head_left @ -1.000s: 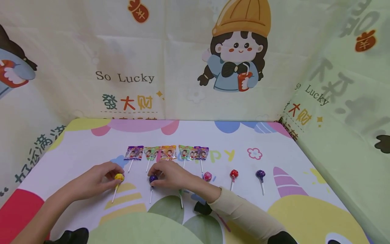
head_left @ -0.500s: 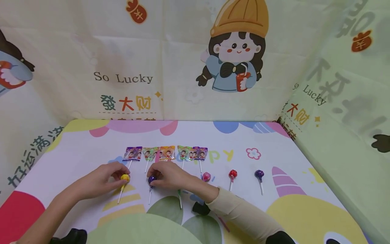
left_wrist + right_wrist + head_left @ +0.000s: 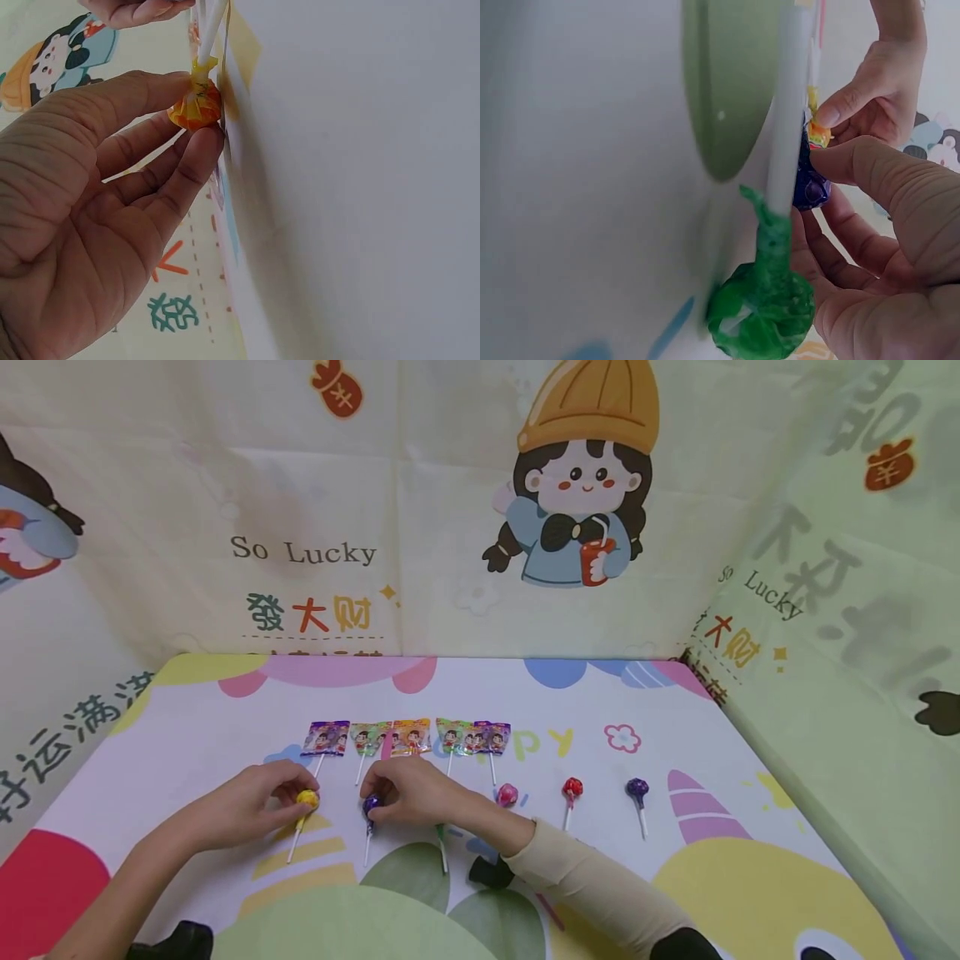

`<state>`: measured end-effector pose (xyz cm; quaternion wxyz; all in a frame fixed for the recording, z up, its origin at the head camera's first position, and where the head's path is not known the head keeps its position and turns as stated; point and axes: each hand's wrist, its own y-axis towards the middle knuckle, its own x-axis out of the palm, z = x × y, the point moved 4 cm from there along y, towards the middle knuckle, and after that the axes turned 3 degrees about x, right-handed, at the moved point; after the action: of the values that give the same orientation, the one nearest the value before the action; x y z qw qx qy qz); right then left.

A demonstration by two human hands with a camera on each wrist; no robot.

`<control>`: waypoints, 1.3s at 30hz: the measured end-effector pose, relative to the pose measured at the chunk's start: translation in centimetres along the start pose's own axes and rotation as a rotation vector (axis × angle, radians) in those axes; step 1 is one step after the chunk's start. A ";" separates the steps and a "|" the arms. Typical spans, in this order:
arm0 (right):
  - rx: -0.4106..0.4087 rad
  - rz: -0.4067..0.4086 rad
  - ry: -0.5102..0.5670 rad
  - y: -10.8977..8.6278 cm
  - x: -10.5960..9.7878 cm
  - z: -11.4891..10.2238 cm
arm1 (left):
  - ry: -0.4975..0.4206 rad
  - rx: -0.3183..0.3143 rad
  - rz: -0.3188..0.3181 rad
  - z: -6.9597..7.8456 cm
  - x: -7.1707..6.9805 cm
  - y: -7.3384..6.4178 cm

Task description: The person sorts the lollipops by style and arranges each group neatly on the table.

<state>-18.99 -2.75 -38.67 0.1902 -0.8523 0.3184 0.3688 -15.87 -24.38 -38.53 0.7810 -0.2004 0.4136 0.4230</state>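
Observation:
In the head view my left hand (image 3: 243, 802) pinches a yellow lollipop (image 3: 307, 797) between thumb and fingers, its white stick slanting toward me. The left wrist view shows orange on the wrapper of this yellow lollipop (image 3: 196, 109) as well. Just to the right, my right hand (image 3: 420, 792) holds a dark purple lollipop (image 3: 371, 805) by its head, stick toward me. Thumb and fingertips press on the purple wrapper (image 3: 812, 184) in the right wrist view. A green lollipop (image 3: 761, 311) lies beside the right hand; from the head its top is hidden under that wrist.
To the right lie a pink lollipop (image 3: 507, 795), a red lollipop (image 3: 572, 789) and another purple lollipop (image 3: 637, 788). Behind the hands runs a row of lollipops in flat printed bags (image 3: 411, 737). A printed cloth wall (image 3: 442, 618) closes off the table's (image 3: 675, 710) far edge.
My left hand has slid the yellow lollipop right, closer to the purple one, then stopped. The right hand's purple lollipop has shifted very slightly toward me.

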 end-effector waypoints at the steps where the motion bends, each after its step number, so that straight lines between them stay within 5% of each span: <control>1: -0.004 -0.001 0.009 0.1 0.0 0.0 | 0.000 0.003 0.002 0.0 0.0 0.0; 12: -0.039 0.043 0.019 1.8 0.1 -1.1 | -0.008 0.034 0.008 0.0 -0.1 0.1; 19: -0.052 0.048 0.013 2.9 0.4 -1.5 | -0.015 -0.009 -0.030 -0.1 0.0 0.2; 39: -0.018 0.014 0.003 3.5 1.4 -2.0 | -0.019 -0.014 -0.038 -0.2 -0.1 0.1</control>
<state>-19.67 -6.95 -38.71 0.1796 -0.8523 0.3212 0.3718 -16.05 -24.49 -38.56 0.7914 -0.2098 0.3990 0.4128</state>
